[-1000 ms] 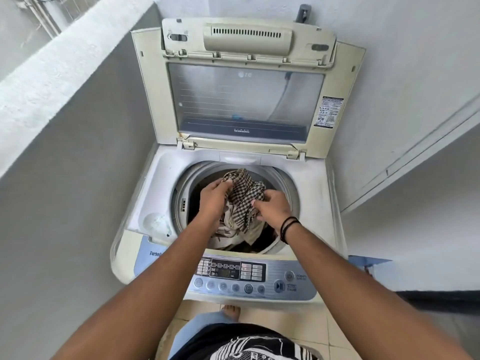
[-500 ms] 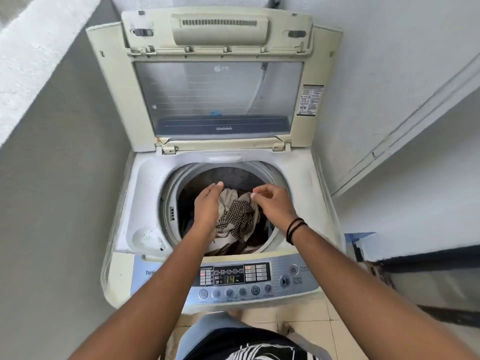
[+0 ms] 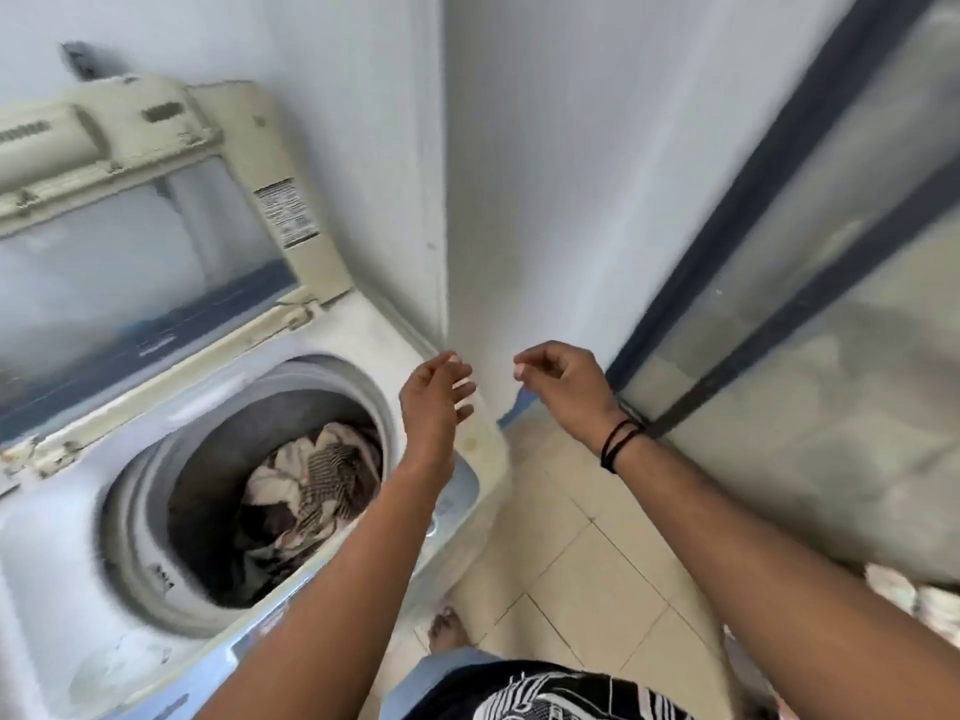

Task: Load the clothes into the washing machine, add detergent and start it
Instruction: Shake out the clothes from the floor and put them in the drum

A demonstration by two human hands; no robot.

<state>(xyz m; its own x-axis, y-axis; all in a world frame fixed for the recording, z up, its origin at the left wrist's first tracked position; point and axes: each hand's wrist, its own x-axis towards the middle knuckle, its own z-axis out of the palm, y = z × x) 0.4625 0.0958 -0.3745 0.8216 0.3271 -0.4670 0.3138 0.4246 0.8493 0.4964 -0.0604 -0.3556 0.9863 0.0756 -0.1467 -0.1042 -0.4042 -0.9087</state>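
Observation:
A top-loading washing machine [image 3: 62, 574] stands at the left with its lid [image 3: 156, 210] raised against the wall. Checked and cream clothes [image 3: 317, 480] lie in the drum. My left hand [image 3: 434, 402] hangs above the machine's right rim, its fingers relaxed and holding nothing. My right hand [image 3: 563, 384] hovers to the right of the machine over the floor, fingers loosely curled, also holding nothing. Most of the control panel [image 3: 457, 491] is hidden behind my left forearm. The picture is blurred by motion.
A white wall corner [image 3: 447, 200] rises right behind the machine. A dark-framed glass door [image 3: 779, 226] fills the right side. Beige floor tiles [image 3: 587, 574] lie between the machine and the door. A pale crumpled thing [image 3: 914, 595] lies at the right edge.
Both hands have let go of the clothes and lifted out of the drum to the right. The view has swung right, so the machine now sits at the left.

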